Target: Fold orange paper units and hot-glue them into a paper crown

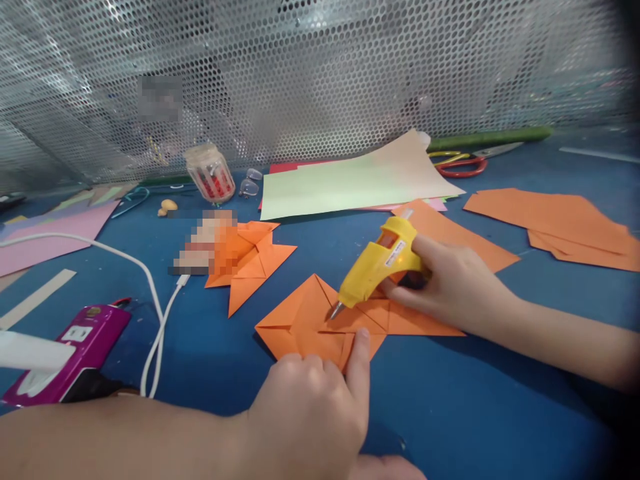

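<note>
My right hand (453,283) is closed round the grip of a yellow hot glue gun (380,257). The gun's metal nozzle points down-left, touching or just above an orange folded-paper piece (295,313). My left hand (315,413) presses one outstretched index finger on this piece near a raised flap, close to the nozzle; its other fingers curl under and are partly hidden. The folded paper lies on the blue table (500,407), its right part running beneath my right hand. Whether glue is on the flap I cannot tell.
Another orange folded piece (255,257) lies behind, left. Orange sheets (565,220) are at right, pale green paper (345,183) at back, near scissors (463,167) and a jar (210,175). A white cable (150,347) and purple power strip (75,350) occupy the left.
</note>
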Demonstrator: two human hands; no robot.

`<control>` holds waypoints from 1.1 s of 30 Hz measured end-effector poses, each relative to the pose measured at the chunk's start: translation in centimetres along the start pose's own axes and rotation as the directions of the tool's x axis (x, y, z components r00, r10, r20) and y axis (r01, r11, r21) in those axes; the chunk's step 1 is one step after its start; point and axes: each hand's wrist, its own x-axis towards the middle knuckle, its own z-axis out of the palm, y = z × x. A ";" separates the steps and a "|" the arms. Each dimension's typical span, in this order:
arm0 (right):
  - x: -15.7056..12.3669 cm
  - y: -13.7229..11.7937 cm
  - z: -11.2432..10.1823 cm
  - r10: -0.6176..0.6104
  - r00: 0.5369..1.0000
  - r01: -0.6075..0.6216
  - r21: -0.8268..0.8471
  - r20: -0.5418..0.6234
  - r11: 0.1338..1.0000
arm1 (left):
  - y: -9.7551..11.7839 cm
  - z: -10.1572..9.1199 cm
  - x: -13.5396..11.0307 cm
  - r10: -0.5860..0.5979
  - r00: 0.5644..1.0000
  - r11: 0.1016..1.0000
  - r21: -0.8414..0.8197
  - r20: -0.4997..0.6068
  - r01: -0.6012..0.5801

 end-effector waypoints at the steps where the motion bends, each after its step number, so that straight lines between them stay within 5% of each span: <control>1: -0.2 0.1 0.2 -0.029 1.000 0.028 -0.023 -0.013 0.999 | 0.0 0.0 0.0 0.004 1.000 1.000 0.003 -0.013 -0.004; 19: -0.6 0.9 -0.3 -0.335 0.937 0.294 -0.301 -0.097 0.907 | -0.1 -0.5 0.4 0.017 0.999 1.000 0.023 -0.050 -0.016; 27: 0.0 1.8 -2.5 -0.435 0.897 0.359 -0.443 -0.082 0.822 | -0.1 -0.3 0.4 0.006 0.998 1.000 -0.012 -0.068 -0.007; 33: 0.6 2.1 -3.6 -0.567 0.820 0.461 -0.496 -0.079 0.736 | -0.1 -0.3 0.1 0.019 0.999 1.000 0.023 -0.040 -0.018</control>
